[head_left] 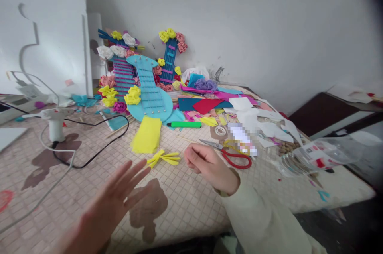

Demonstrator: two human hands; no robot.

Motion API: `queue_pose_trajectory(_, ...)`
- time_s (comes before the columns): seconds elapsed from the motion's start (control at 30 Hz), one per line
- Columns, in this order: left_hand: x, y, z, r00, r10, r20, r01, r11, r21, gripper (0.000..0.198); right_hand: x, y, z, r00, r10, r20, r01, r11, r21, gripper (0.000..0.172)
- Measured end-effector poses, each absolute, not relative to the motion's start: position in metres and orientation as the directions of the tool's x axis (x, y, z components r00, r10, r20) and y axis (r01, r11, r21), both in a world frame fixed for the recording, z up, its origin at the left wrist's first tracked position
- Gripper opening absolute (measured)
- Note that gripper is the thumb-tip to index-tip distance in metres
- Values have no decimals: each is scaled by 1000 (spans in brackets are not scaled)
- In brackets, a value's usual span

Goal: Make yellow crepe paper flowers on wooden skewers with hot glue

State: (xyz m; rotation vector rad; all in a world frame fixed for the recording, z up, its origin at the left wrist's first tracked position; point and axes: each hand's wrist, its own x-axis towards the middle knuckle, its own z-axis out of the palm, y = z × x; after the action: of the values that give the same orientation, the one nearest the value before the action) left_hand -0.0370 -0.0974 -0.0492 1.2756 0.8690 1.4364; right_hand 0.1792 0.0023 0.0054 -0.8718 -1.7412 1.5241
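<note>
My left hand (121, 190), a little blurred, is open with its fingers spread over the near part of the table. Its fingertips overlap the left end of a bundle of twisted yellow paper strips (170, 160) in the picture; whether they touch I cannot tell. My right hand (205, 162) is closed in a fist-like pinch just right of the strips, and whatever it may hold is hidden. Behind the strips lies a stack of yellow crepe paper (147, 136). Scissors with red handles (239, 160) rest beyond my right hand, near a green marker (185, 125).
A white glue gun (56, 124) with trailing cords stands at left. Decorated light-blue (149, 90) and dark-blue (169, 60) pieces with paper flowers lean at the back. Paper scraps (247, 114) cover the back right; a clear plastic jar (320, 156) lies on its side.
</note>
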Motion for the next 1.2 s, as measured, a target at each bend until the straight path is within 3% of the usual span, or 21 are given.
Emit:
queue_pose_trajectory(0.07,-37,-94,-42,44,990,130,-548,-85,832,70,178,-3,2,-553,829,79,90,154,-984,35)
queue_pose_trajectory(0.13,-33,-91,-34,73,994,83,-722,-5,692,71,174,-8,-2,-576,815,69,93,149,-984,30)
queue_pose_trajectory(0.23,-26,-89,-24,106,989,99,-802,26,597,71,167,-13,-5,-582,813,21,61,70,-996,17)
queue_pose_trajectory(0.3,-22,-87,-21,118,987,105,-790,30,613,70,163,-14,-7,-566,824,-12,42,15,-999,16)
queue_pose_trajectory(0.4,-26,-84,-23,126,987,102,-601,-5,800,61,166,-16,-9,-565,825,-23,56,11,-998,18)
queue_pose_trajectory(0.47,-35,-81,-30,118,987,105,-242,-74,968,43,175,-18,-9,-540,842,1,109,71,-992,19)
queue_pose_trajectory(0.5,-41,-78,-35,99,989,112,7,-114,994,37,183,-20,-7,-511,859,6,153,98,-983,18)
queue_pose_trajectory(0.57,-54,-72,-47,41,975,220,467,-213,858,36,204,-25,-4,-407,913,-12,286,115,-951,14)
queue_pose_trajectory(0.67,-67,-57,-65,109,912,396,776,-327,540,39,250,-36,-3,-226,974,-22,515,100,-852,18)
queue_pose_trajectory(0.77,-69,-40,-78,247,865,436,849,-410,333,40,304,-51,-15,-66,997,46,741,80,-667,34)
queue_pose_trajectory(0.83,-63,-28,-82,299,857,420,857,-434,276,40,337,-62,-31,-38,999,15,820,40,-571,39)
queue_pose_trajectory(0.9,-54,-18,-84,324,861,392,857,-443,264,39,362,-71,-47,10,999,36,868,9,-497,34)
queue_pose_trajectory(0.97,-45,-9,-85,350,862,367,857,-453,248,36,374,-77,-58,37,991,132,858,36,-513,11)
queue_pose_trajectory(1.03,-39,-2,-85,377,854,358,852,-472,228,31,373,-79,-60,51,980,193,836,64,-545,32)
queue_pose_trajectory(1.07,-37,0,-85,391,845,364,847,-486,218,28,367,-77,-58,42,979,201,821,81,-565,33)
queue_pose_trajectory(1.2,-36,2,-76,441,767,466,812,-563,157,22,325,-54,-37,-120,976,180,703,212,-679,20)
